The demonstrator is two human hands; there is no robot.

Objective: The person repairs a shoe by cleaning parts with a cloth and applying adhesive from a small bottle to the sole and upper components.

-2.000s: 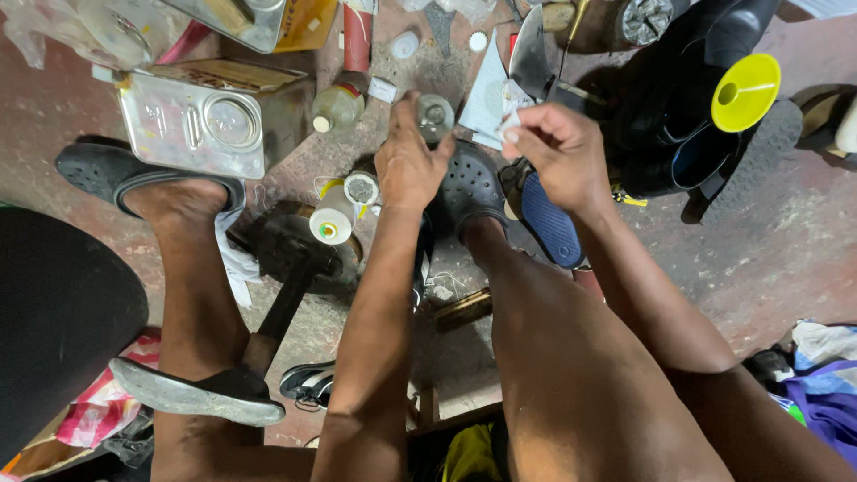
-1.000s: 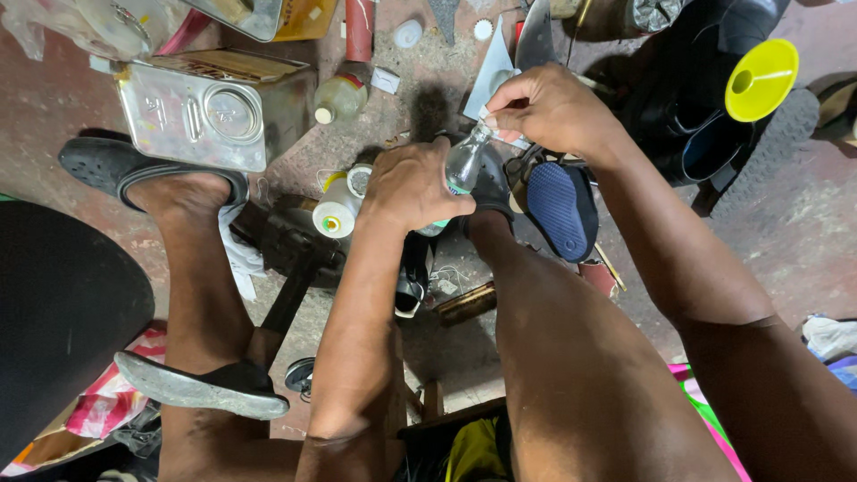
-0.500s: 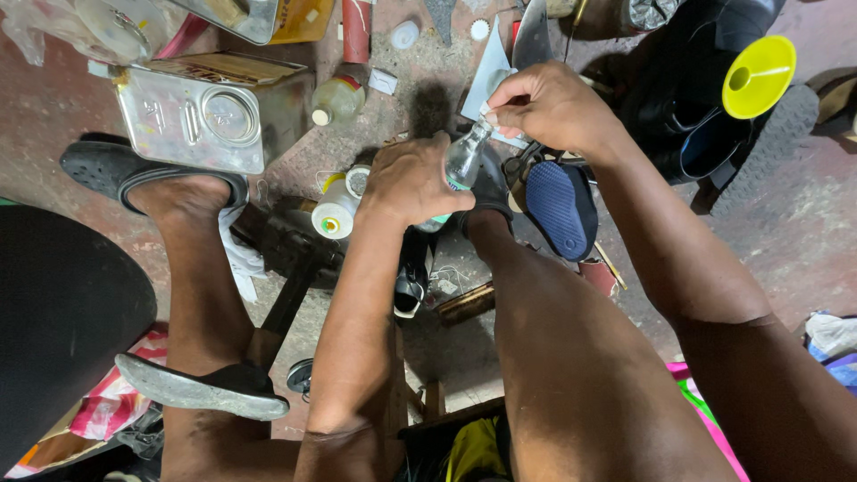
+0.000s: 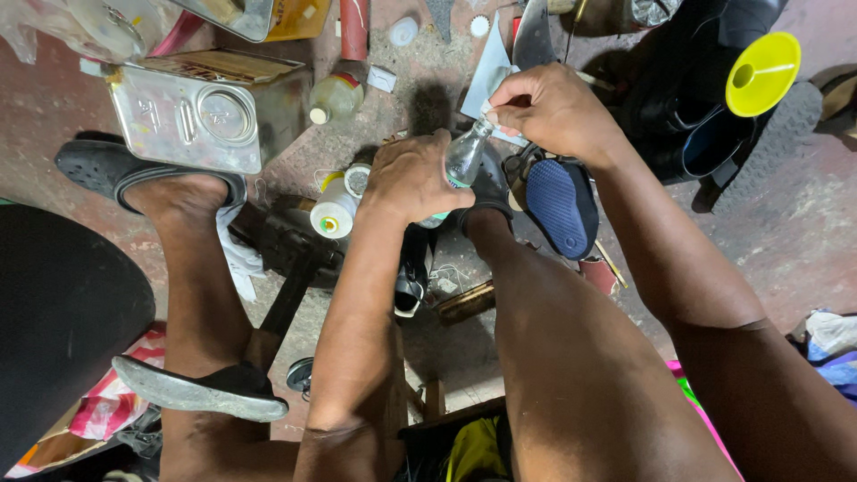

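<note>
Together, two hands on one clear bottle (image 4: 462, 161): left hand (image 4: 412, 177) gripping body, right hand (image 4: 553, 112) pinching neck.

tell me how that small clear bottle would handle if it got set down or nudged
The small clear bottle looks smooth and rounded, so it is probably slippery and apt to roll if laid on its side. It is narrow and tall, likely tippy on the rough floor. The left hand wraps its body while the right hand works at its neck, suggesting it is light.
</note>
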